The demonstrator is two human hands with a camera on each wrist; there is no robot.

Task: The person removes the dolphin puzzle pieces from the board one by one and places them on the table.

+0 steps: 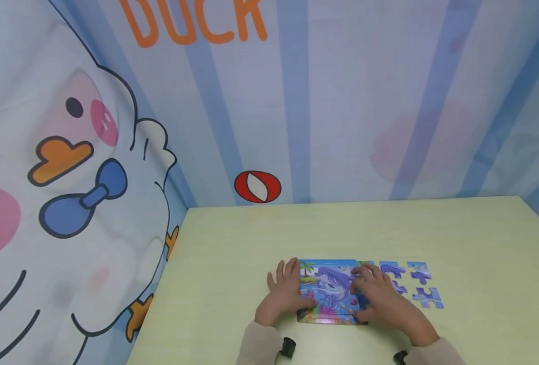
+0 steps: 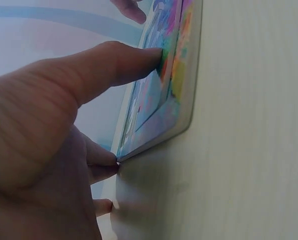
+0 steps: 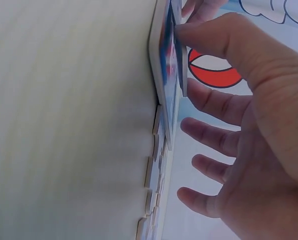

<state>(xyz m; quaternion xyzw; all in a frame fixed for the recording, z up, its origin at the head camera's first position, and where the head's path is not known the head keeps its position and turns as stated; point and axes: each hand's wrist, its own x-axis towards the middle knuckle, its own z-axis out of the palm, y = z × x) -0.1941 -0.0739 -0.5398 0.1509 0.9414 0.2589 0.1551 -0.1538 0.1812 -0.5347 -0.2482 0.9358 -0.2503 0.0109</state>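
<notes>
A flat dolphin puzzle tray [image 1: 329, 320] with a colourful sea border lies on the table. Over it sits a thin dolphin picture panel [image 1: 331, 284], tilted up at its right edge in the right wrist view. My left hand [image 1: 285, 291] holds the left side, thumb [image 2: 149, 59] on the picture face and fingertips against the tray's side edge. With thumb and index finger, my right hand [image 1: 381, 299] pinches the raised right edge of the panel [image 3: 183, 65]; its other fingers are spread.
Several loose jigsaw pieces [image 1: 428, 298] lie on the pale table [image 1: 224, 243] to the right of the tray, some partly hidden by my right hand. A printed duck curtain [image 1: 347, 101] hangs behind the table and along its left side.
</notes>
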